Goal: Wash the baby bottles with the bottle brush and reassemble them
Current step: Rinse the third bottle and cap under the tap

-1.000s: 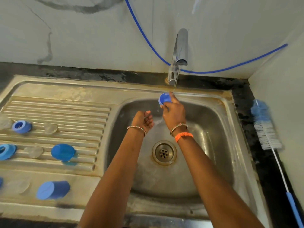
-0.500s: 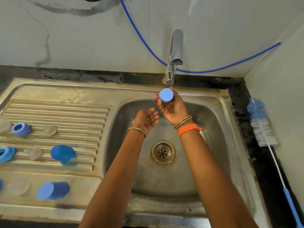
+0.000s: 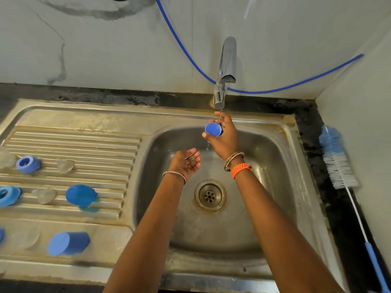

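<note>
— Left hand (image 3: 186, 162) first: what is it doing?
— Cupped palm-up over the sink (image 3: 281, 166), fingers loosely spread, holding nothing. Far to its left, blue rings (image 3: 27, 164), clear teats (image 3: 64, 166) and two blue caps (image 3: 80, 195) lie on the drainboard (image 3: 84, 144).
— And the right hand (image 3: 224, 138)?
— It grips a small blue cap (image 3: 213, 129) under the thin stream from the tap (image 3: 226, 66). The bottle brush (image 3: 338, 161) lies on the worktop by the right wall, untouched.
— What could go wrong?
— Wet plastic is slick; I judge the cap could slip and drop towards the drain (image 3: 210, 195).
— Anything different from half a second ago?
— The cap's flat end faced the camera then; it's tilted more into the stream now, and the left hand is unchanged.
</note>
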The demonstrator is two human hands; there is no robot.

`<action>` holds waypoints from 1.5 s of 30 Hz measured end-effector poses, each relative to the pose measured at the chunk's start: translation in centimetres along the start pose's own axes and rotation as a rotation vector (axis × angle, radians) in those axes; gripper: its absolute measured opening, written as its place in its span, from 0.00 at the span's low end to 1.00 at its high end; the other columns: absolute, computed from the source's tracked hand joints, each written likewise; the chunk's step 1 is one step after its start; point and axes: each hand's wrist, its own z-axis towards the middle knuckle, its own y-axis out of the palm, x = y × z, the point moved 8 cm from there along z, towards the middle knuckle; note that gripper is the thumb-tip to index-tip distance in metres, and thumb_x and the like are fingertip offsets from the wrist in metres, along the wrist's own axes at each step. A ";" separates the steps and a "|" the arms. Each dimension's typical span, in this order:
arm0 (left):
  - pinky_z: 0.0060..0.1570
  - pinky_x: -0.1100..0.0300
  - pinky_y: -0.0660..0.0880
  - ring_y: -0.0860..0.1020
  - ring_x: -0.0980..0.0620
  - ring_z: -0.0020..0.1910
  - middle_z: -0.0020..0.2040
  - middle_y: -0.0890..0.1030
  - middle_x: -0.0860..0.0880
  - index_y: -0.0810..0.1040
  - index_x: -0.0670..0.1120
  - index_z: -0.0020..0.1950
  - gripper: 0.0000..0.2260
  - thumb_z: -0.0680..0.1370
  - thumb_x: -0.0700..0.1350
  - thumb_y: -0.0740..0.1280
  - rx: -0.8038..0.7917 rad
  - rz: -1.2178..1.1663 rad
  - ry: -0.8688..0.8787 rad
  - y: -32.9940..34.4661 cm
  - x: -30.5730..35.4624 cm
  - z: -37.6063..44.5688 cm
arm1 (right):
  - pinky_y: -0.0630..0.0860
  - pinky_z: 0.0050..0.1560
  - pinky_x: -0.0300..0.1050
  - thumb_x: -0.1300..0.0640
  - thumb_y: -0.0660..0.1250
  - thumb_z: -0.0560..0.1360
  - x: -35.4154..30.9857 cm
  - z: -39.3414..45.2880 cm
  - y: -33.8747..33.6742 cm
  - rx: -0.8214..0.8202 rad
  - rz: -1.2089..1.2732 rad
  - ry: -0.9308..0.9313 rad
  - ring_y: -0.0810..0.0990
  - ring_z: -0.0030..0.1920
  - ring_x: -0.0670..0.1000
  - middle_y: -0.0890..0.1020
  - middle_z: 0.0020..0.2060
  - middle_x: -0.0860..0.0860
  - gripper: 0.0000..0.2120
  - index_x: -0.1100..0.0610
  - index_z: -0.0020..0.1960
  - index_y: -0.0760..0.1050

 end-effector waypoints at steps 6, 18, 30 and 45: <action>0.47 0.59 0.74 0.77 0.50 0.41 0.44 0.79 0.46 0.76 0.42 0.46 0.12 0.79 0.37 0.53 0.008 -0.012 -0.015 -0.5 -0.3 0.0 | 0.72 0.45 0.26 0.64 0.75 0.67 0.3 -0.5 0.0 0.007 -0.023 -0.008 0.78 0.51 0.49 0.79 0.54 0.54 0.32 0.59 0.68 0.66; 0.47 0.59 0.74 0.77 0.50 0.41 0.43 0.79 0.45 0.76 0.42 0.46 0.12 0.79 0.37 0.53 0.022 -0.032 -0.005 -0.7 0.1 -0.3 | 0.74 0.63 0.48 0.63 0.74 0.70 3.5 -2.8 1.7 -0.085 -0.138 0.109 0.78 0.57 0.51 0.80 0.59 0.56 0.22 0.62 0.63 0.75; 0.38 0.63 0.73 0.72 0.53 0.35 0.39 0.74 0.47 0.73 0.45 0.44 0.08 0.81 0.39 0.58 -0.071 0.037 0.096 1.1 0.9 -0.2 | 0.67 0.50 0.25 0.60 0.64 0.78 -2.0 -1.4 0.1 0.196 -0.079 -0.100 0.73 0.53 0.47 0.76 0.55 0.54 0.12 0.61 0.60 0.75; 0.50 0.55 0.78 0.79 0.51 0.47 0.50 0.80 0.45 0.77 0.41 0.58 0.15 0.72 0.34 0.71 -0.224 0.465 0.764 0.6 6.0 -6.4 | 0.73 0.45 0.36 0.69 0.62 0.73 -5.0 -6.0 0.2 0.013 -0.207 0.111 0.77 0.44 0.50 0.79 0.44 0.51 0.11 0.63 0.53 0.77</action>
